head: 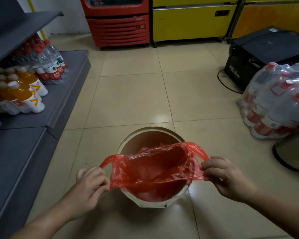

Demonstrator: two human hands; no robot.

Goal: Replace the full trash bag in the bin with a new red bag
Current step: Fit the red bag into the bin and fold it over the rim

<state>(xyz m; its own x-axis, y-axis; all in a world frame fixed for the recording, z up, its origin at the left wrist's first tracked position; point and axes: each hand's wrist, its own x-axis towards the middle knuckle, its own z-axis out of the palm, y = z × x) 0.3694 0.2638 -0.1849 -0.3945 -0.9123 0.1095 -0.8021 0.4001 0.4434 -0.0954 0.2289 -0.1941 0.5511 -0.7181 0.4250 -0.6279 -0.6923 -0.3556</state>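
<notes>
Nearest, left hand [90,185]: fingers curled and pinching the left edge of the red bag [155,171], just beside the bin's left rim.
Right hand [223,176]: fingers and thumb clamped on the bag's right edge and handle loop, just outside the bin's right rim.
Red bag: thin translucent plastic, mouth stretched open between both hands, directly over the bin opening; its lower body hangs inside the bin, and its near edge is pulled taut into a straight line above the near rim.
Bag handles: one loop stands out at each side, left loop at the left hand, right loop at the right hand.
Bin [128,142]: round, pale rim, dark interior, standing upright on the floor between the forearms; the far rim arc is uncovered, the near arc is partly under the bag.
Floor [133,94]: beige tiles; an open strip runs from the bin to the far wall.
Left boundary: grey shelf unit [41,118], its edge near the bin, carrying orange drink bottles [22,94] and water bottles [48,61].
Right boundary: shrink-wrapped bottle packs [276,100], with a black box [266,54] behind them.
Far boundary: red cooler [117,23] and yellow cabinet [193,21] against the wall, well apart from the bin.
</notes>
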